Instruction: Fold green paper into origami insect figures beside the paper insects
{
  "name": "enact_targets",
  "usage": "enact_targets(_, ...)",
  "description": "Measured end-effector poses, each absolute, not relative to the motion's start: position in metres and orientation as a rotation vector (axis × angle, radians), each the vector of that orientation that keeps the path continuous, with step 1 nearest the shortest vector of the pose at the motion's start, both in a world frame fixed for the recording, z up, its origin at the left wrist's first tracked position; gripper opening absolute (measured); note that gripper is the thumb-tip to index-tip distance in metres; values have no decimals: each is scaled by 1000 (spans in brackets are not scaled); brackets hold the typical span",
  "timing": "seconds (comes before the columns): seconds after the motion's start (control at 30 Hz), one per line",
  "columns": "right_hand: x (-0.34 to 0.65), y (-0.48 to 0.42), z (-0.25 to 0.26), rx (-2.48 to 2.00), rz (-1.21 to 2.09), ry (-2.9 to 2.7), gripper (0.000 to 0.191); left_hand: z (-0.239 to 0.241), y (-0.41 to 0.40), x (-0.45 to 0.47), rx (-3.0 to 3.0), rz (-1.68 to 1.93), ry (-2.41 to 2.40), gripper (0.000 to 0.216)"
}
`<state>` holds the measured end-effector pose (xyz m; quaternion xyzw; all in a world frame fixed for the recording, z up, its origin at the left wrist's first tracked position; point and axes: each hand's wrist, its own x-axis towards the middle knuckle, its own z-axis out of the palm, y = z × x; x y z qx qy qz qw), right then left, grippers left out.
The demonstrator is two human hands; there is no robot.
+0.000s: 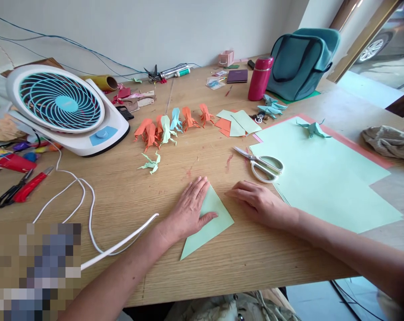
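**Flat Hands on Green Paper**

The left hand (188, 207) is laid flat on a light green folded paper triangle (218, 221), with the fingers stretched out and a little apart. The right hand (260, 203) is rested flat on the wooden table (138, 187) just beside the paper, fingers close together, nothing held. White-handled scissors (262, 166) are seen nearby. What is inside the teal cloth bag (302, 62) cannot be seen.

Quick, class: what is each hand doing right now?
Left hand: open, flat on the green paper.
Right hand: open, on the table, holding nothing.
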<state>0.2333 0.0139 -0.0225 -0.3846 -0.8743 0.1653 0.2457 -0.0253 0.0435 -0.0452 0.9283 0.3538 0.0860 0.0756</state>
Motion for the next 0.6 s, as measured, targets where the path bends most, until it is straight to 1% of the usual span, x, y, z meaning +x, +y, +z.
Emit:
enact_targets(0.1, 225, 36, -27, -1084, 454, -2438, 31, -47, 43, -26, 2807, 249, 1065, 87)
enact_targets(0.23, 212, 58, -32, -1121, 384, -2476, 30, -47, 42, -26, 2801, 243, 1092, 95)
enact_targets(0.37, 202, 70, -33, -1149, 274, -2550, 28, -48, 42, -27, 2775, 257, 1101, 98)
enact_targets(0.6, 198, 72, -36, -1092, 106, -2636, 34, -49, 42, -27, 2703, 306, 1104, 105)
